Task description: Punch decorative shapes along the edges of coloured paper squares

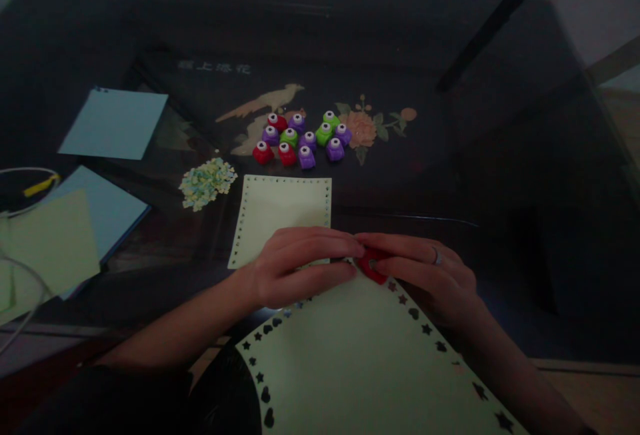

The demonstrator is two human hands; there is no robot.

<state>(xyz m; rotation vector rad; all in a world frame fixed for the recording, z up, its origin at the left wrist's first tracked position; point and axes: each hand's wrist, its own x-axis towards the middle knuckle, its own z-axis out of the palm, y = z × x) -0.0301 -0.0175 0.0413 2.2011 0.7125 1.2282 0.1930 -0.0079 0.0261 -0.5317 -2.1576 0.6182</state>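
My right hand (440, 271), with a ring on one finger, is closed around a small red craft punch (371, 267). The punch sits at the top corner of a large pale green sheet of paper (370, 361), whose edges carry punched stars, hearts and other shapes. Pinched at the same corner, the sheet is also gripped by my left hand (305, 265), its fingertips touching or nearly touching the punch. Both thumbs are hidden. Beyond my left hand lies a smaller pale sheet (285, 205) with little holes along its border.
Several red, purple and green punches (309, 140) stand grouped on the dark glossy table (400, 28). A heap of paper confetti (207, 183) lies left of them. Blue paper (116, 123), green paper (55, 241) and a white cable (30, 268) are at the left. A black pole (500, 18) rises at right.
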